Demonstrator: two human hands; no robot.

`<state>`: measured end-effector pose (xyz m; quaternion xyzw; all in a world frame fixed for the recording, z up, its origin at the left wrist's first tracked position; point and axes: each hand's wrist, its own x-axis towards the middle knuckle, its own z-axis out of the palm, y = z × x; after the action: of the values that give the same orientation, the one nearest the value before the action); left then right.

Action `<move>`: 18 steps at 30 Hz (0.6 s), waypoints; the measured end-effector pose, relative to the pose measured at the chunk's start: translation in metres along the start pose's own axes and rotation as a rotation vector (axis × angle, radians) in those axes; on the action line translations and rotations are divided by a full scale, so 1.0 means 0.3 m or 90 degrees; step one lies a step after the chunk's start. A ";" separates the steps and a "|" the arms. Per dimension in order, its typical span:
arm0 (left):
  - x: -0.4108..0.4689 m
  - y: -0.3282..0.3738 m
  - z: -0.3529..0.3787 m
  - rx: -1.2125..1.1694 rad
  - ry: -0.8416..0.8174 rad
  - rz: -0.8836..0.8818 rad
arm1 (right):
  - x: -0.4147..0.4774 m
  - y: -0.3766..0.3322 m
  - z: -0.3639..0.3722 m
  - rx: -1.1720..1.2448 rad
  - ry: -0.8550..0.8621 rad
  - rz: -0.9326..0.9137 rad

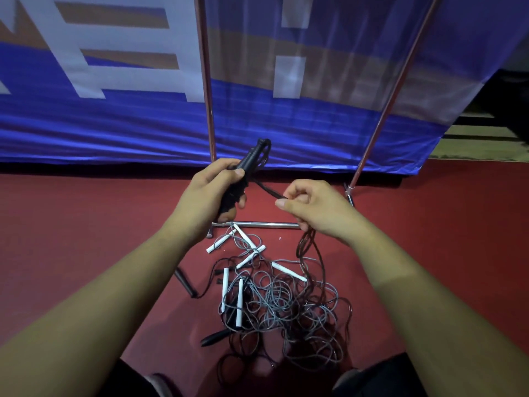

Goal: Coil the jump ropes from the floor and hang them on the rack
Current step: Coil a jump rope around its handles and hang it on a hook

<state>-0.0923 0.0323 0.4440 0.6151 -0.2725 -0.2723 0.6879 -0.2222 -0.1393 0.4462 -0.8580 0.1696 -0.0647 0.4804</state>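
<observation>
Black handles are gripped in the left hand, tilted up and away. Black cord is pinched between thumb and forefinger of the right hand. The cord is stretched from handles to pinch, then hung in loops down to the tangle of jump ropes on the red floor. White handles are mixed in. Chrome rack is stood just beyond, backed by a blue banner.

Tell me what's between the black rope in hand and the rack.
Nothing solid: the rack uprights stand right behind the left hand and right hand. But the black rope trails down into the tangled pile; hanging rail out of view.
</observation>
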 end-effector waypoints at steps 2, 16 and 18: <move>0.004 0.006 0.005 0.018 0.019 -0.010 | -0.001 -0.002 0.003 -0.004 -0.021 0.016; 0.018 -0.031 -0.134 0.680 0.072 0.017 | -0.018 -0.017 0.019 0.049 -0.117 0.072; 0.014 -0.036 -0.104 0.784 0.044 0.011 | -0.027 -0.041 0.037 0.041 -0.148 0.054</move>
<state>-0.0676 0.0499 0.4306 0.9057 -0.3622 -0.0393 0.2167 -0.2239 -0.1215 0.4511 -0.8359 0.1465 0.0504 0.5265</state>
